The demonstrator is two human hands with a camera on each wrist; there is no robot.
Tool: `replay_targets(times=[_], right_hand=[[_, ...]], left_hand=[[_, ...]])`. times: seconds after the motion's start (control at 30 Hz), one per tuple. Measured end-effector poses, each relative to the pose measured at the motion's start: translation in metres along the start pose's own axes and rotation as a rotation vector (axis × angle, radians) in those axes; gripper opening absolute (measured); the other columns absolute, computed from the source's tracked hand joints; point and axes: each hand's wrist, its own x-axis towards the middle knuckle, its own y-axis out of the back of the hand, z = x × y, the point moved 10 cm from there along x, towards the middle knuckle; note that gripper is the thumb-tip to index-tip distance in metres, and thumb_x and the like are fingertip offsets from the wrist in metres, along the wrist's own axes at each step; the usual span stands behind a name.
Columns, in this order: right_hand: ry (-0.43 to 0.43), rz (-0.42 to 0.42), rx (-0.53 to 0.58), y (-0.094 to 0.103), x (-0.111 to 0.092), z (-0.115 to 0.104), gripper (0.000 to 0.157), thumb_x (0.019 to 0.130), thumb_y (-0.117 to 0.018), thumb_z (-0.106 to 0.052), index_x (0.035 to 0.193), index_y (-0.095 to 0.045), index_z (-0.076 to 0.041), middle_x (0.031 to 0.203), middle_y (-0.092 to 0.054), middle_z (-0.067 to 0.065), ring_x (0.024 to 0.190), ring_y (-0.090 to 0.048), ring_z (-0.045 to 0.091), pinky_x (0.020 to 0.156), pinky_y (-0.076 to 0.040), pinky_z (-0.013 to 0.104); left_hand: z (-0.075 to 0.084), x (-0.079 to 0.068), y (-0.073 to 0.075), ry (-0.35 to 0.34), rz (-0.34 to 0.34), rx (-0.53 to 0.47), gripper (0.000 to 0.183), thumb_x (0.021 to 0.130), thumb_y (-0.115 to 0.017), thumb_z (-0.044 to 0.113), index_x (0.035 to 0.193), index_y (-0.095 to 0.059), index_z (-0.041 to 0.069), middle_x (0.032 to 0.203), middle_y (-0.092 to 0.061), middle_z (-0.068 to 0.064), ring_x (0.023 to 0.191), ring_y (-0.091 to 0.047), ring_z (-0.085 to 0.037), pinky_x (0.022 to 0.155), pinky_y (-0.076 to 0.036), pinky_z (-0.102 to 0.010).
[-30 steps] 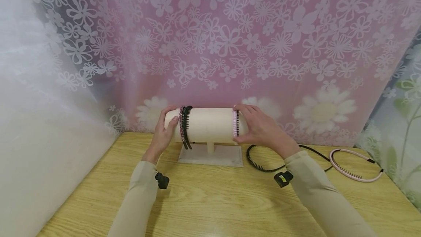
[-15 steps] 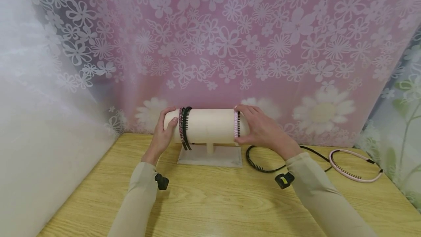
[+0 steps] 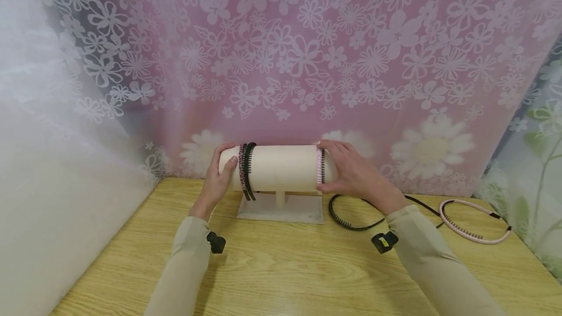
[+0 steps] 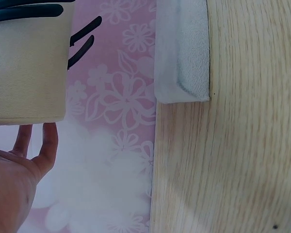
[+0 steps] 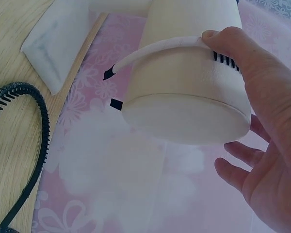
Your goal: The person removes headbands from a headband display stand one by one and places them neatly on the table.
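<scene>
A cream padded roll [image 3: 283, 167] lies level on the post of a display stand. My left hand [image 3: 216, 179] grips its left end, thumb in front. Beside that thumb, a glittery pink-and-black headband [image 3: 242, 169] and a black toothed headband [image 3: 250, 172] sit close together around the roll. Near the other end, my right hand [image 3: 353, 172] holds a pale pink headband [image 3: 319, 167] with dark teeth, its thumb low and fingers at the top. In the right wrist view, the thumb presses on the pale headband [image 5: 165, 44], whose black tips stick out past the roll.
The stand's pale base [image 3: 303, 211] rests on the wooden table [image 3: 281, 267]. To its right lie a black toothed headband [image 3: 335, 213] and a pink headband [image 3: 461, 230]. A pink floral curtain [image 3: 307, 62] hangs behind, with a white sheet [image 3: 57, 160] on the left.
My right hand has slid slightly to the right, and the pale pink headband has shifted with it toward the roll's end. The left hand stays in place.
</scene>
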Motion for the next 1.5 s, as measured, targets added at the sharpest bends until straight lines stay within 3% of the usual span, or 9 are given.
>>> replay_targets(times=[0.47, 0.8, 0.97, 1.13, 1.27, 1.5], right_hand=[[-0.025, -0.031, 0.049, 0.001, -0.007, 0.008, 0.094, 0.076, -0.088, -0.037, 0.151, -0.037, -0.014, 0.155, -0.045, 0.016, 0.137, -0.046, 0.043, 0.102, -0.048, 0.064], [-0.003, -0.034, 0.117, 0.000, -0.010, 0.009, 0.097, 0.077, -0.088, -0.029, 0.155, -0.033, -0.008, 0.157, -0.042, 0.020, 0.134, -0.051, 0.040, 0.108, -0.047, 0.059], [0.001, -0.018, 0.152, 0.000, -0.015, 0.010, 0.098, 0.079, -0.087, -0.026, 0.159, -0.031, -0.010, 0.164, -0.034, 0.017, 0.139, -0.047, 0.042, 0.108, -0.045, 0.061], [0.020, 0.013, 0.219, 0.000, -0.020, 0.011, 0.093, 0.083, -0.084, -0.018, 0.160, -0.033, -0.008, 0.165, -0.029, 0.017, 0.136, -0.049, 0.043, 0.098, -0.054, 0.057], [0.007, 0.039, 0.294, -0.001, -0.023, 0.014, 0.089, 0.084, -0.083, -0.013, 0.159, -0.035, -0.007, 0.164, -0.027, 0.021, 0.133, -0.051, 0.045, 0.095, -0.056, 0.056], [0.001, 0.107, 0.344, 0.000, -0.031, 0.019, 0.079, 0.085, -0.082, -0.008, 0.154, -0.044, -0.005, 0.154, -0.038, 0.024, 0.118, -0.063, 0.043, 0.089, -0.059, 0.053]], left_hand=[[0.002, -0.002, 0.001, -0.014, 0.013, 0.005, 0.049, 0.107, -0.049, 0.040, 0.152, -0.040, 0.024, 0.160, -0.037, 0.003, 0.110, -0.059, -0.027, 0.082, -0.056, -0.039], [0.000, -0.002, 0.001, -0.024, 0.011, -0.012, 0.047, 0.108, -0.049, 0.036, 0.152, -0.040, 0.021, 0.162, -0.036, 0.003, 0.117, -0.057, -0.026, 0.089, -0.053, -0.038], [0.001, -0.002, 0.001, -0.031, 0.011, -0.001, 0.048, 0.108, -0.048, 0.036, 0.152, -0.039, 0.021, 0.162, -0.036, 0.002, 0.115, -0.057, -0.026, 0.088, -0.054, -0.037], [0.001, -0.001, 0.000, -0.040, 0.011, 0.002, 0.049, 0.108, -0.049, 0.038, 0.152, -0.039, 0.020, 0.161, -0.036, 0.002, 0.117, -0.057, -0.026, 0.090, -0.053, -0.040], [0.000, -0.001, 0.000, -0.033, 0.007, -0.008, 0.049, 0.108, -0.049, 0.040, 0.152, -0.039, 0.022, 0.158, -0.039, 0.003, 0.110, -0.059, -0.026, 0.084, -0.055, -0.039], [0.000, 0.000, 0.000, -0.036, 0.012, -0.018, 0.049, 0.108, -0.049, 0.040, 0.152, -0.039, 0.023, 0.160, -0.037, 0.006, 0.116, -0.058, -0.024, 0.091, -0.053, -0.040]])
